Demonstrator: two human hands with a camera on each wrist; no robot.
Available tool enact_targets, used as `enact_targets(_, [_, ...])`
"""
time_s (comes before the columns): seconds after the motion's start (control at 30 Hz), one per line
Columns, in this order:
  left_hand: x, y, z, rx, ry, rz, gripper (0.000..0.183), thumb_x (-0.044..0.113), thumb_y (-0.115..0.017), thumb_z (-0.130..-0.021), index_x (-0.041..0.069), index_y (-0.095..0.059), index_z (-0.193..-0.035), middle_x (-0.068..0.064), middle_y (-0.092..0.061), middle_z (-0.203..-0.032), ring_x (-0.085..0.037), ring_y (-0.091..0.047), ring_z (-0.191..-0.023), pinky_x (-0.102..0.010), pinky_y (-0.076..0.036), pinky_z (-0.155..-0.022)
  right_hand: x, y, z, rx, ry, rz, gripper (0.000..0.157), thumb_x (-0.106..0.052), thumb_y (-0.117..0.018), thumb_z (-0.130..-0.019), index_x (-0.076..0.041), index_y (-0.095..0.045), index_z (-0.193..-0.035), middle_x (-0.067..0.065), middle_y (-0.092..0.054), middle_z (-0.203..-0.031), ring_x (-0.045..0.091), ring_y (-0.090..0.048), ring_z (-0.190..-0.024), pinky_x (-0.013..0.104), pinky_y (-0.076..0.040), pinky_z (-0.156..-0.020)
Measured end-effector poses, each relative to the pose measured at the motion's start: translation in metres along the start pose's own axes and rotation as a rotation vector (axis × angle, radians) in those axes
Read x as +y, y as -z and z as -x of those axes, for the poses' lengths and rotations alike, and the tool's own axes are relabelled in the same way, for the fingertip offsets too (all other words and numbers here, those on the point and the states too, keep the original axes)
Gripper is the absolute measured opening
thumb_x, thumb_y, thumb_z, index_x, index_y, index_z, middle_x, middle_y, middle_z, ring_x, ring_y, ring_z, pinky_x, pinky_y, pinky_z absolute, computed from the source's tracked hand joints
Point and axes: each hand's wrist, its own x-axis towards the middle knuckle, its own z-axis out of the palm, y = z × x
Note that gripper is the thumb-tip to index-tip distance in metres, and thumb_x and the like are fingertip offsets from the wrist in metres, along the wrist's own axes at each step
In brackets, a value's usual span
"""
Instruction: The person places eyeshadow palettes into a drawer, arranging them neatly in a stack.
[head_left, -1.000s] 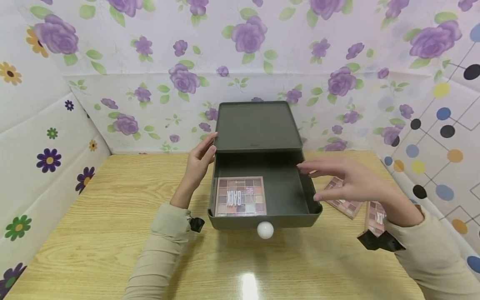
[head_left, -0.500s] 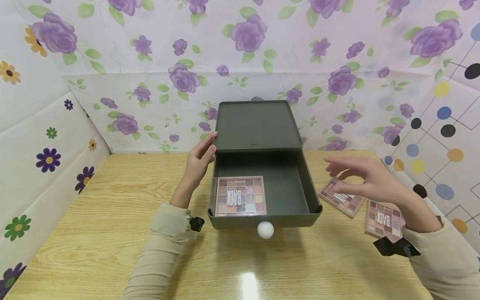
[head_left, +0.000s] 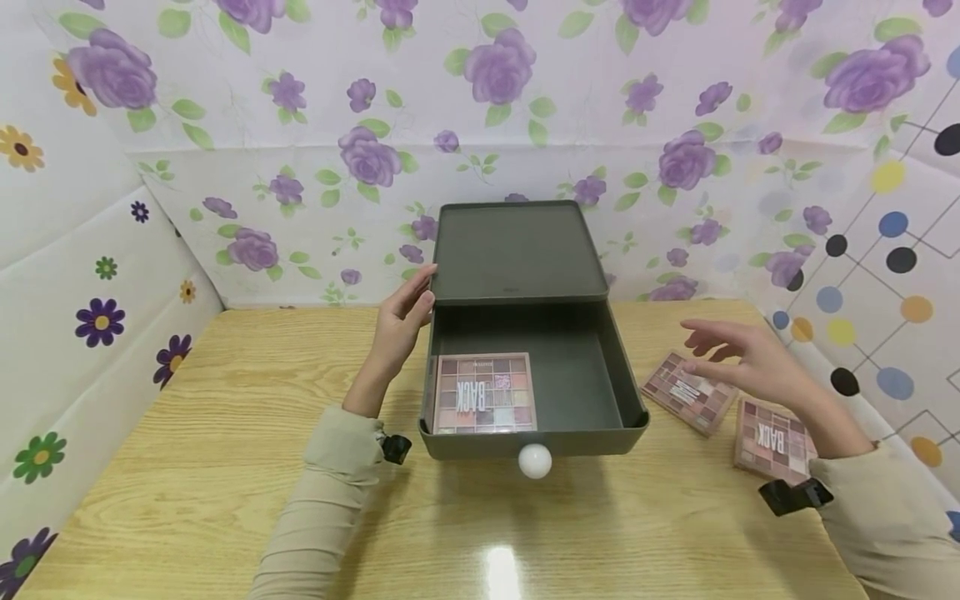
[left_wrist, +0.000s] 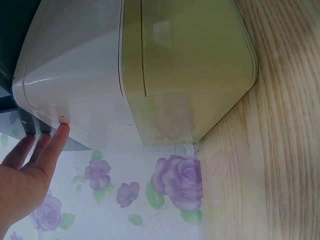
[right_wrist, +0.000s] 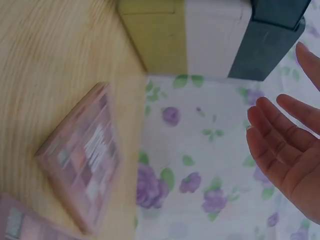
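Note:
A dark green drawer (head_left: 581, 392) with a round white knob (head_left: 535, 461) is pulled out of a drawer unit (head_left: 517, 250). At the drawer's left side lies an eyeshadow palette (head_left: 483, 396) marked BACK. My left hand (head_left: 399, 329) rests its fingertips on the unit's left side; in the left wrist view, fingers (left_wrist: 52, 150) touch near the join of the white and green tiers. My right hand (head_left: 757, 362) hovers, fingers loosely bent and holding nothing, above a second eyeshadow palette (head_left: 688, 396) on the table. A third eyeshadow palette (head_left: 772, 440), partly hidden by my right sleeve, lies beside it.
Below the green tier, the unit has a white tier (left_wrist: 80, 65) and a yellow tier (left_wrist: 195, 55) standing on the wooden table (head_left: 225, 467). A flowered cloth (head_left: 300, 208) hangs behind, and patterned cloths line both sides.
My right hand has moved right, from the drawer's right wall to above the palettes on the table. My left hand and the drawer have stayed in place.

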Motion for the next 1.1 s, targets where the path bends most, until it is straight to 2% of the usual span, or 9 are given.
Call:
enact_targets(0.23, [-0.007, 0.002, 0.000, -0.001, -0.038, -0.003, 0.042, 0.012, -0.047, -0.093, 0.002, -0.044, -0.134, -0.010, -0.040, -0.139, -0.018, -0.040, -0.124, -0.023, -0.045, -0.080, 0.027, -0.007, 0.008, 0.000, -0.181, -0.010, 0.050, -0.016, -0.072, -0.079, 0.000, -0.055, -0.123, 0.006, -0.062, -0.093, 0.008, -0.056, -0.083, 0.017, -0.045, -0.070])
enact_targets(0.43, [-0.005, 0.002, 0.001, -0.001, -0.034, -0.010, 0.042, 0.012, -0.047, -0.093, 0.001, -0.044, -0.134, -0.010, -0.040, -0.140, -0.019, -0.039, -0.124, -0.023, -0.045, -0.081, 0.054, -0.019, 0.019, -0.024, -0.308, 0.001, 0.052, -0.023, -0.072, -0.079, 0.000, -0.055, -0.122, 0.011, -0.060, -0.097, 0.010, -0.052, -0.084, 0.019, -0.045, -0.069])
enact_targets(0.6, [-0.004, 0.001, 0.001, -0.005, -0.035, 0.000, 0.043, 0.014, -0.048, -0.094, 0.000, -0.044, -0.134, -0.011, -0.040, -0.140, -0.020, -0.039, -0.125, -0.024, -0.045, -0.081, 0.069, -0.025, 0.027, -0.054, -0.345, -0.004, 0.054, -0.021, -0.072, -0.079, 0.002, -0.051, -0.123, 0.019, -0.057, -0.101, 0.026, -0.053, -0.084, 0.025, -0.044, -0.065])
enact_targets(0.83, [-0.003, 0.001, 0.001, -0.009, -0.045, -0.005, 0.044, 0.017, -0.049, -0.093, 0.001, -0.043, -0.134, -0.009, -0.039, -0.140, -0.018, -0.039, -0.125, -0.024, -0.045, -0.081, 0.079, -0.025, 0.030, -0.098, -0.354, 0.023, 0.058, -0.023, -0.072, -0.079, 0.004, -0.049, -0.125, 0.021, -0.055, -0.103, 0.032, -0.051, -0.089, 0.033, -0.043, -0.065])
enact_targets(1.03, [0.019, -0.005, 0.005, -0.018, -0.022, -0.015, 0.043, 0.001, -0.041, -0.091, -0.005, -0.040, -0.134, -0.020, -0.035, -0.141, -0.028, -0.036, -0.126, -0.021, -0.044, -0.080, 0.094, -0.023, 0.032, -0.153, -0.363, 0.069, 0.061, -0.025, -0.071, -0.079, 0.007, -0.047, -0.125, 0.024, -0.052, -0.107, 0.034, -0.048, -0.092, 0.040, -0.041, -0.067])
enact_targets(1.1, [0.022, -0.006, 0.006, -0.019, -0.021, -0.023, 0.043, 0.000, -0.041, -0.092, -0.007, -0.040, -0.134, -0.022, -0.034, -0.140, -0.029, -0.035, -0.127, -0.020, -0.044, -0.080, 0.099, -0.023, 0.033, -0.175, -0.359, 0.096, 0.062, -0.027, -0.072, -0.078, 0.008, -0.048, -0.124, 0.025, -0.053, -0.106, 0.035, -0.049, -0.092, 0.043, -0.041, -0.068])
